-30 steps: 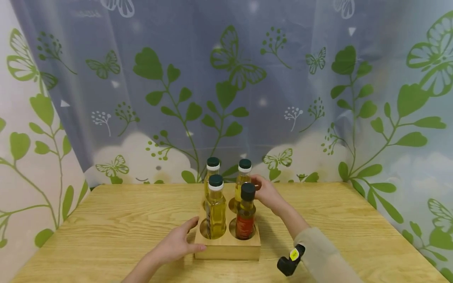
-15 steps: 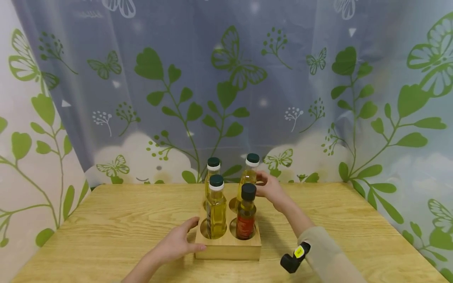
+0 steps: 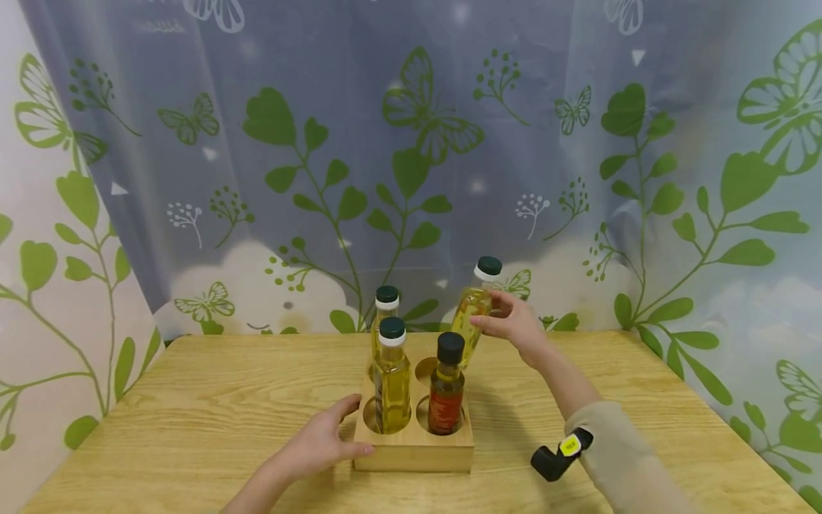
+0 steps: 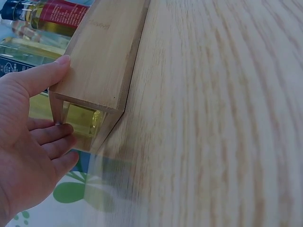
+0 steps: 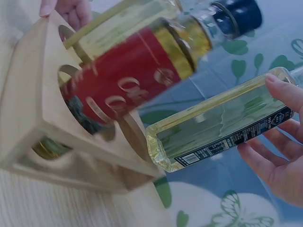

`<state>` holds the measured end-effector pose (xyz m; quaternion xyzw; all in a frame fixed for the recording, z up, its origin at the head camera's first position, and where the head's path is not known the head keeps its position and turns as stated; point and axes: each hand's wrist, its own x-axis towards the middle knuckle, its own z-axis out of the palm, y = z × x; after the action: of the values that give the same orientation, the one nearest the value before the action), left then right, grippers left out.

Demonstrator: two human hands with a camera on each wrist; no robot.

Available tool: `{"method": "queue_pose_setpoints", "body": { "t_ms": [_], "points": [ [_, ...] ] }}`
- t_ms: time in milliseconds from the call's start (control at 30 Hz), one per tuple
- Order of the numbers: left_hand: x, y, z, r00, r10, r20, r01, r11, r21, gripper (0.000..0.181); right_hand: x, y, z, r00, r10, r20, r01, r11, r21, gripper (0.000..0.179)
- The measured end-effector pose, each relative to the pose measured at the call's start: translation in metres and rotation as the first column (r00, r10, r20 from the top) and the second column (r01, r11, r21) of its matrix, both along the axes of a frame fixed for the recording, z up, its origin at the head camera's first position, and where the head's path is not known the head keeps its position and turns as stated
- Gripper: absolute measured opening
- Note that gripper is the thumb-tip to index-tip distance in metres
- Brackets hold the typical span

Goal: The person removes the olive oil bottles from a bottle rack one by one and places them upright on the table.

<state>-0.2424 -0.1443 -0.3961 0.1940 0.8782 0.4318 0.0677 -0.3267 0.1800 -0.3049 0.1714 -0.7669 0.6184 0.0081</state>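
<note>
My right hand (image 3: pixel 521 332) holds a bottle of yellow oil (image 3: pixel 470 318) by its upper part, between thumb and fingers. This bottle, with a dark green cap and white collar, tilts to the right above the back right hole of a wooden bottle rack (image 3: pixel 414 458). In the right wrist view its square base (image 5: pixel 161 153) is out of the rack. My left hand (image 3: pixel 315 441) grips the rack's front left corner, thumb on the front and fingers along the open side. Beside the thumb, in the front left hole, stands another yellow oil bottle (image 3: pixel 394 389).
A red-labelled bottle (image 3: pixel 444 410) with a black cap stands in the front right hole. Behind the front left bottle is a third green-capped bottle (image 3: pixel 386 314). The rack sits on a wood-grain table (image 3: pixel 225 385), with a leaf-and-butterfly curtain (image 3: pixel 359 157) behind.
My right hand has lifted the back right bottle up and to the right, out of its hole, and tilted it. The left hand and the rack stay in place.
</note>
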Motion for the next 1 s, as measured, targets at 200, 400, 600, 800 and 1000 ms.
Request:
{"method": "queue_pose_setpoints", "body": {
  "t_ms": [200,400,600,800,1000],
  "points": [
    [0.000,0.001,0.002,1.000,0.005,0.008,-0.005,1.000,0.004,0.088,0.002,0.025,0.002,0.997,-0.013,-0.080,0.016,0.999,0.039,0.079],
    [0.001,0.000,0.002,1.000,0.003,0.008,-0.003,1.000,-0.001,0.088,0.003,0.049,-0.002,0.997,-0.061,-0.048,0.065,0.993,0.103,0.072],
    [0.000,-0.001,-0.001,1.000,0.008,0.010,-0.008,1.000,-0.003,0.088,0.004,0.069,-0.010,0.996,-0.076,-0.048,0.083,0.985,0.150,0.064],
    [-0.002,-0.001,-0.004,1.000,-0.001,-0.001,0.001,1.000,0.003,0.087,0.003,0.086,-0.021,0.995,-0.097,-0.028,0.101,0.974,0.202,0.067],
    [-0.002,-0.001,-0.003,1.000,0.005,0.002,-0.005,1.000,0.002,0.088,0.004,0.101,-0.027,0.993,-0.120,0.009,0.115,0.970,0.215,0.078]
  ]
}}
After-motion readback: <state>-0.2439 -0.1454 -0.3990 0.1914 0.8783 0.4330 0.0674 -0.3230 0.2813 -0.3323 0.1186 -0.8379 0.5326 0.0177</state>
